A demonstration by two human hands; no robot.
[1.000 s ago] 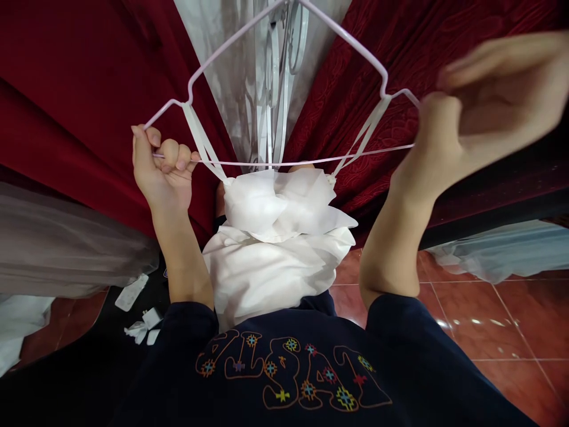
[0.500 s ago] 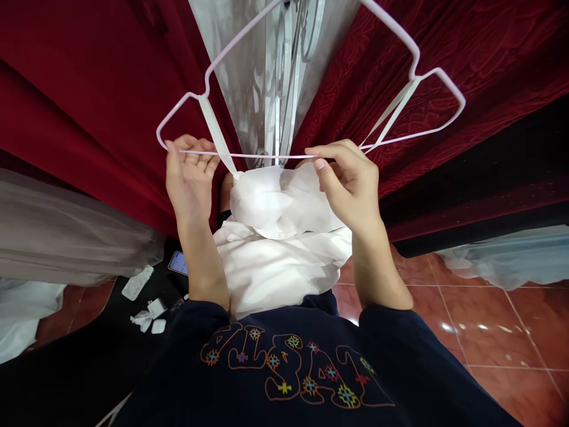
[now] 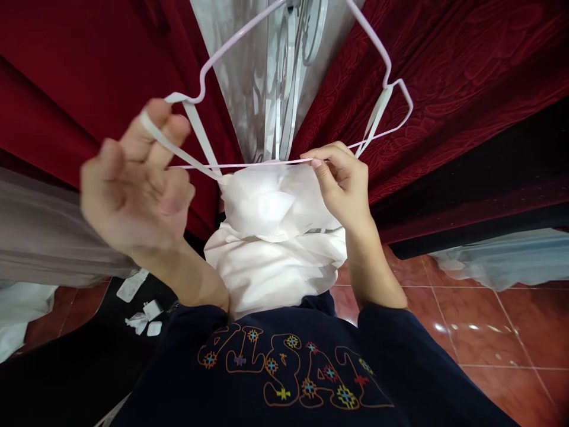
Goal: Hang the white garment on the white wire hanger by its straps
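Note:
A pale pink hanger (image 3: 231, 41) spans the upper middle, its notches holding white straps (image 3: 202, 135) of a white garment (image 3: 271, 261) that lies on my lap. My left hand (image 3: 142, 178) is raised at the hanger's left end, palm towards me, fingers bent and apart, with a strap looped over its fingertips. Part of the hanger's left end is hidden behind that hand. Thumb and forefinger of my right hand (image 3: 344, 184) pinch the hanger's thin lower bar, right of its middle.
Dark red curtains (image 3: 427, 53) hang on both sides, with grey fabric and metal bars between them. At the lower left, a black surface (image 3: 80, 350) bears a white charger (image 3: 152, 309) and other small white items. Red floor tiles (image 3: 489, 332) show at the right.
My left hand has moved left and up from the hanger's bar, pulling a strap outward. The hanger has shifted left and tilted a little. My right hand keeps its pinch, slightly further left.

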